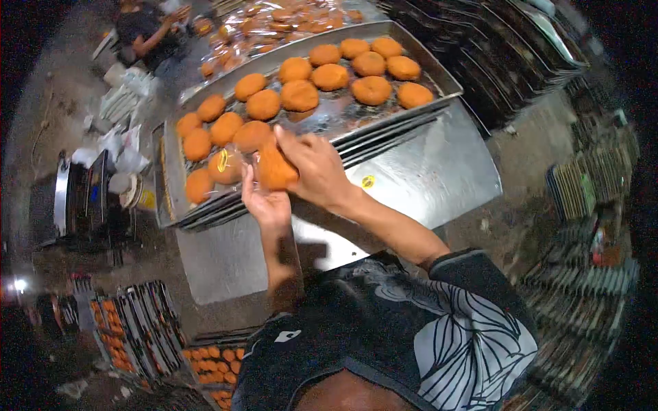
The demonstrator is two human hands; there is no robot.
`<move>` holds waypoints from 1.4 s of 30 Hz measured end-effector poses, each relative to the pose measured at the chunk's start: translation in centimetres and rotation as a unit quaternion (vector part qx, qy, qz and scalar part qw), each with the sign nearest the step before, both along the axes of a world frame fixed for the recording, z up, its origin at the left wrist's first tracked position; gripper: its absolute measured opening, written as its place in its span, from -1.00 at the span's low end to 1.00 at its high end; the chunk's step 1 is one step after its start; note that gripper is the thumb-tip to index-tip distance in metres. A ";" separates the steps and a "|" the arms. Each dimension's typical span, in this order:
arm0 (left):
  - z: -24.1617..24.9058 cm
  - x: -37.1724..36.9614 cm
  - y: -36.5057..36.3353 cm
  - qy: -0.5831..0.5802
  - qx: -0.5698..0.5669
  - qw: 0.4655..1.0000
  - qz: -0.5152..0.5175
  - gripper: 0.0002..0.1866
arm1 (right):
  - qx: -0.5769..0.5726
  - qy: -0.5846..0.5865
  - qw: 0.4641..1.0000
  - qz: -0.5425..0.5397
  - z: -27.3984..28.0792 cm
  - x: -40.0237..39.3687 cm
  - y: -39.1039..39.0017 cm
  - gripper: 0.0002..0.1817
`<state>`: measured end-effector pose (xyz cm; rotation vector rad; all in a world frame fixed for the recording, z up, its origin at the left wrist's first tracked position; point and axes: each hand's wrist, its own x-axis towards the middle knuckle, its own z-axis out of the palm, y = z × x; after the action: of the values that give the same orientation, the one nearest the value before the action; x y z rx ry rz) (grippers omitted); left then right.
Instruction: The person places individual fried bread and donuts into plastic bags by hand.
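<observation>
My right hand (pixel 317 166) is closed round a round orange-brown bun (pixel 276 170), with the thumb along its upper side. Under and left of that bun, my left hand (pixel 266 204) is cupped, palm up, fingertips at a clear plastic bag (pixel 238 155) with a yellow label. Part of the bag overlaps a bun behind it, and the bun in my hands hides where it ends. Just beyond both hands lies a metal baking tray (pixel 449 83) with loose rows of similar buns (pixel 299 95). More trays are stacked beneath it.
A metal table (pixel 459 161) carries the tray stack; a yellow label (pixel 368 181) lies on it. Behind the tray are buns in clear plastic (pixel 274 27). Another person (pixel 140 31) is at the upper left. Dark trays (pixel 480 48) stand at the upper right, and bun-filled trays (pixel 212 363) sit lower left.
</observation>
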<state>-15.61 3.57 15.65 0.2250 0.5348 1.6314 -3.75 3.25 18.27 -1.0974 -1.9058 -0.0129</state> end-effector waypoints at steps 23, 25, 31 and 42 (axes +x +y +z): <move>-8.6 13.2 -4.7 0.339 0.074 0.878 -0.329 -0.62 | -0.181 0.232 0.954 -0.051 -0.2 14.2 5.7 -0.76; -15.8 15.5 -5.3 0.580 0.095 0.726 -0.357 -0.49 | -0.080 0.258 0.960 -0.068 4.7 12.8 10.9 -0.73; -24.1 15.0 -4.1 0.763 0.283 0.534 -0.231 -0.70 | -0.142 0.162 0.965 0.147 -3.3 12.2 5.8 -0.54; -13.5 15.4 -3.9 0.536 0.038 0.716 -0.446 -0.66 | -0.460 0.193 0.857 0.128 -18.2 19.8 -8.0 -0.74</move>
<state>-0.20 -0.34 2.20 1.3260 1.0074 0.4090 16.06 -4.77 0.05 -1.2849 -1.6537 1.2895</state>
